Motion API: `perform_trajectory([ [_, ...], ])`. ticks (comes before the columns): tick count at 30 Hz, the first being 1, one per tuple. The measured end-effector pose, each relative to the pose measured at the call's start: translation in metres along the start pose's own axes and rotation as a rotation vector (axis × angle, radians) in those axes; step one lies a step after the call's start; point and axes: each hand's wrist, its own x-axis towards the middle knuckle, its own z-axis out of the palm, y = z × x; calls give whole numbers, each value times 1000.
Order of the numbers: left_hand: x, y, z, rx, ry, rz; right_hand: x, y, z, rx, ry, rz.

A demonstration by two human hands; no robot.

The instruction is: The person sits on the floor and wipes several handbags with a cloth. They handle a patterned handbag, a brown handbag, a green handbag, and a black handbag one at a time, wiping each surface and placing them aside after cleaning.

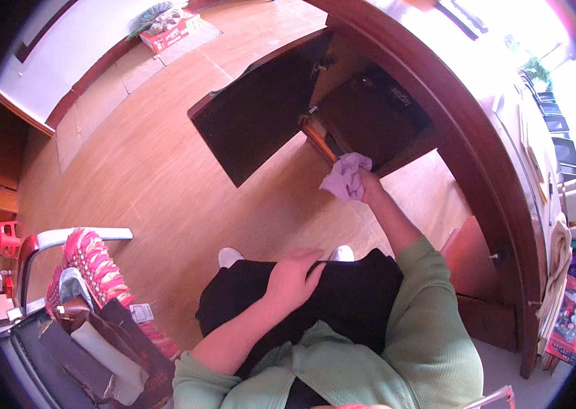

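My right hand (368, 184) is closed on a crumpled light purple cloth (347, 176), held at the near lower edge of a dark wooden desk cabinet (370, 117). The cabinet's dark door (262, 112) stands swung open to the left of it. Inside the cabinet is a dark, flat-faced object whose kind I cannot tell. Across my lap, over dark clothing, lies my left hand (298, 273), holding nothing, with the thumb apart from the fingers.
A chair (27, 271) at the lower left carries bags (99, 347) and a pink fringed textile (95, 266). The curved desk edge (451, 117) runs along the right, with papers and bottles on top. A red box (173, 33) stands by the far wall.
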Motion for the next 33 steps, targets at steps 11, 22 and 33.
perform_trajectory([
  [11, -1, 2, -9, -143, -110, -39, 69, -8, 21, 259, -137, -259],
  [22, 3, 16, -35, -288, -168, -76, 131, -95, 49, -797, 678, -422],
  [33, -3, 12, -79, -611, -170, -345, 182, -191, -48, -2100, 726, -431],
])
